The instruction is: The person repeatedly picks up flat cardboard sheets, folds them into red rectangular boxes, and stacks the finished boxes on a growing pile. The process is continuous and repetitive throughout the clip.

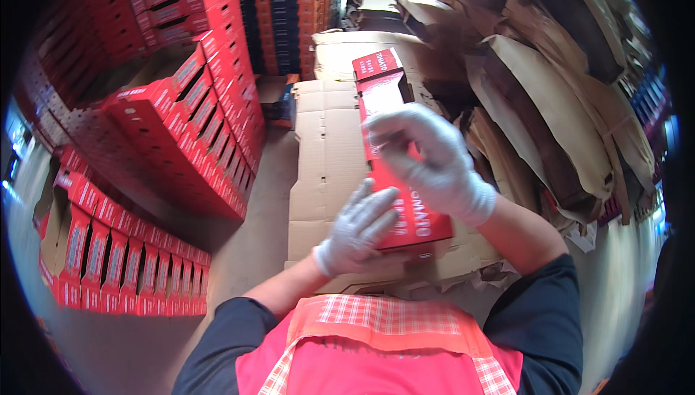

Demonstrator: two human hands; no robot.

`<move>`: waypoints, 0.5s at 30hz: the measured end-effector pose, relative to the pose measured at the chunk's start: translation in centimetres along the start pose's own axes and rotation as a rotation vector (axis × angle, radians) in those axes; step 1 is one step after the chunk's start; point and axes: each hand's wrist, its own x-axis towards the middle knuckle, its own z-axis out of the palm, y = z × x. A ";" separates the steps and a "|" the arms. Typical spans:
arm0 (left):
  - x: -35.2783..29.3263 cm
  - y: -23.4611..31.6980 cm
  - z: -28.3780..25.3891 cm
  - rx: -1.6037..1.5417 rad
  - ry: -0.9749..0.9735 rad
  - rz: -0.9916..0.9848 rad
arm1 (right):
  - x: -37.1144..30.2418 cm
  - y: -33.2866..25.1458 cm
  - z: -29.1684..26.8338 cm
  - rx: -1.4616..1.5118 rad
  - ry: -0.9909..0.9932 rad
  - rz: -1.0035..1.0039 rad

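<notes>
Lying at centre: a long red carton [431, 225] with white lettering, its far end toward twelve o'clock and its near end toward five.
Left hand: a pale-gloved left hand [360, 225], just below centre toward six o'clock, reaches over the carton's near left edge. Its fingers are extended and slightly parted; firm contact cannot be told.
Right hand: a gloved right hand [427, 149], toward one o'clock, is over the carton's middle. Its fingers are curled and blurred; whether they grip the carton cannot be told.
Work surface: flattened tan cardboard [316, 134] lies beneath the carton, showing mostly on its nine o'clock side.
Brown cardboard: large folded sheets [546, 98] are heaped from one to three o'clock.
Red stacks: a tall stack of red cartons [221, 105] stands at ten o'clock, a lower row of red cartons [119, 250] at eight.
Dark stacks: blue and orange cartons [282, 11] rise at eleven o'clock.
Apron: red, with a checked band [391, 313], at six o'clock.
</notes>
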 end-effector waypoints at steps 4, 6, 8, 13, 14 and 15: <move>-3.6 -0.3 -10.5 0.121 -0.235 -0.358 | -4.6 9.0 -2.9 0.322 0.156 0.429; -5.6 0.9 -12.9 0.175 -0.308 -0.687 | -9.2 15.5 -2.1 0.185 0.170 0.698; -7.2 1.4 -12.0 0.424 -0.535 -0.538 | -14.6 21.4 -0.2 -0.264 0.213 0.745; -8.4 -1.5 -4.3 0.377 -0.795 -0.588 | -24.6 28.7 3.5 -0.787 0.057 0.668; -8.2 -2.0 -4.0 0.427 -0.796 -0.566 | -25.4 29.2 3.7 -0.738 0.108 0.711; -8.1 -2.1 -4.6 0.417 -0.819 -0.600 | -25.8 29.4 3.6 -0.716 0.135 0.676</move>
